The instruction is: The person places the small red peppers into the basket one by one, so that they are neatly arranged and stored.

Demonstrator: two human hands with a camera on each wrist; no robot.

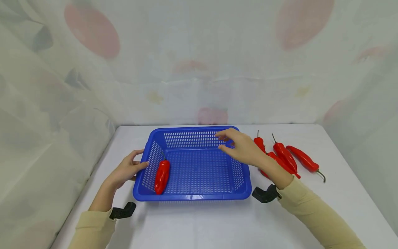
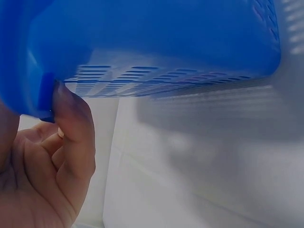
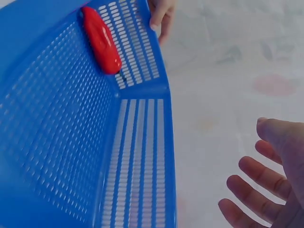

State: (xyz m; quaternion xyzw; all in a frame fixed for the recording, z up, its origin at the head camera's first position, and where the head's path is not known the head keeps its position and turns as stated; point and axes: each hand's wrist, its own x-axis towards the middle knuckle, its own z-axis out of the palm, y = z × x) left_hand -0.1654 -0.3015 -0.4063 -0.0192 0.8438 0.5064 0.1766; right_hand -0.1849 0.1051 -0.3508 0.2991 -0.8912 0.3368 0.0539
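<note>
A blue plastic basket [image 1: 199,173] with slotted walls stands on the white table. My left hand [image 1: 125,169] grips its left rim, thumb on top and fingers curled under the edge, as the left wrist view shows. One red chili pepper [image 1: 162,177] lies lengthwise inside along the left wall, stem toward the back. Over the basket's right wall hovers my right hand [image 1: 244,147], its fingers spread and loosely bent, nothing between them. In the right wrist view that hand [image 3: 270,183] is apart from the basket's rim [image 3: 169,142].
Several more red chili peppers lie on the table right of the basket, partly behind my right forearm; the outermost pepper [image 1: 303,158] points its stem toward the front right. A patterned white sheet [image 1: 186,97] rises behind the table and along both sides.
</note>
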